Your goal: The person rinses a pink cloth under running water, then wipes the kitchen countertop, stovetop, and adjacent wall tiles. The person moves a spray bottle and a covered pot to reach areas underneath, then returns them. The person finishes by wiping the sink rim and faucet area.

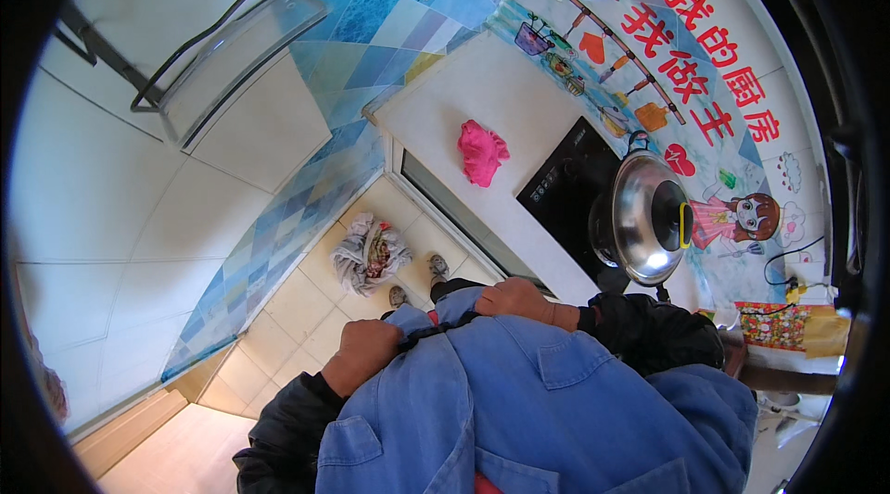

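A blue denim jacket (514, 390) with flap pockets covers my front, worn over black padded sleeves. My left hand (365, 353) is closed on the left side of its lower edge. On the other side, my right hand (514, 301) grips the same edge, close to the countertop. Between the two hands runs a dark strip along the hem, with a bit of red cloth showing. The fingertips of both hands are hidden in the fabric.
A pink cloth (481, 153) lies on the white countertop (434, 98). Beside it, a lidded steel wok (643, 216) stands on a black induction cooktop (567, 171). A plastic bag (370, 254) sits on the tiled floor near my shoes. A wall rack (229, 56) hangs upper left.
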Tool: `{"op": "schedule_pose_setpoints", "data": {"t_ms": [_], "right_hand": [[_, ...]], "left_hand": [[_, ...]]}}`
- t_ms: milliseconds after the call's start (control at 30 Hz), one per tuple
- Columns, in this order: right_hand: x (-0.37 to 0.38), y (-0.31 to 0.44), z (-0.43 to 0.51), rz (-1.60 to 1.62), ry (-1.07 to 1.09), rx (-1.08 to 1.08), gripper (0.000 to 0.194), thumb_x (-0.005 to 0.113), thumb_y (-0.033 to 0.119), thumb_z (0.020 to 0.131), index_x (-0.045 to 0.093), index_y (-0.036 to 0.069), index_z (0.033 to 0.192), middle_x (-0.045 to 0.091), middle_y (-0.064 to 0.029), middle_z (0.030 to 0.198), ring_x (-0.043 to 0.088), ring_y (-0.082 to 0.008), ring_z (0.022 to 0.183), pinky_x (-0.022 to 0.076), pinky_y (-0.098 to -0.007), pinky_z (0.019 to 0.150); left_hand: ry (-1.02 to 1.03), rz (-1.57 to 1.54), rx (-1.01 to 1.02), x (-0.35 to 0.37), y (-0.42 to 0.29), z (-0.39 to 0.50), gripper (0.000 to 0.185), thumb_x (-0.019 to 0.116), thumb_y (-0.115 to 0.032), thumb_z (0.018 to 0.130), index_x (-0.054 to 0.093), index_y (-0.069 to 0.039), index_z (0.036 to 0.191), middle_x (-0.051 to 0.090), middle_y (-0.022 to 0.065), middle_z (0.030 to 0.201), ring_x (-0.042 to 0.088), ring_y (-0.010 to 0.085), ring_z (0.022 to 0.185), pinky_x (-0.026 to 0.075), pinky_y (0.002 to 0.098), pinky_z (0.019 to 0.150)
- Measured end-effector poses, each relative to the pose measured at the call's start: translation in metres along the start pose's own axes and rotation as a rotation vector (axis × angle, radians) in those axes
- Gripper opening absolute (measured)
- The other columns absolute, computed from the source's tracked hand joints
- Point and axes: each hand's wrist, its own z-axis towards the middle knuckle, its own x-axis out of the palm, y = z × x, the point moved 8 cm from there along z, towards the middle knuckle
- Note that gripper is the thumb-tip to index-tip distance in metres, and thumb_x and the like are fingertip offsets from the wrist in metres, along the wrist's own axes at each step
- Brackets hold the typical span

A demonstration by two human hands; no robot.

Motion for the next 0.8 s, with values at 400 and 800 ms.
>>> {"op": "schedule_pose_setpoints", "data": {"t_ms": [400, 800], "right_hand": [[0.013, -0.101, 0.019, 0.985, 0.220, 0.402, 0.017, 0.067, 0.021, 0.088, 0.070, 0.006, 0.095, 0.068, -0.0131, 0.085, 0.064, -0.0241, 0.077, 0.0532, -0.0382, 0.073], [0.052, -0.282, 0.109, -0.246, -0.335, 0.816, 0.058, 0.066, 0.024, 0.090, 0.049, 0.022, 0.146, 0.029, -0.0214, 0.158, 0.031, -0.0439, 0.144, 0.0373, -0.0569, 0.108]], "left_hand": [[0.282, -0.705, 0.190, -0.011, 0.034, -0.016, 0.027, 0.071, -0.015, 0.086, 0.072, -0.007, 0.112, 0.073, 0.0147, 0.093, 0.070, 0.0284, 0.085, 0.054, 0.0358, 0.077], [-0.132, -0.740, -0.234, 0.012, 0.120, -0.026, 0.034, 0.076, -0.023, 0.086, 0.070, -0.003, 0.113, 0.072, 0.0146, 0.085, 0.070, 0.0251, 0.078, 0.054, 0.0359, 0.070]]}}
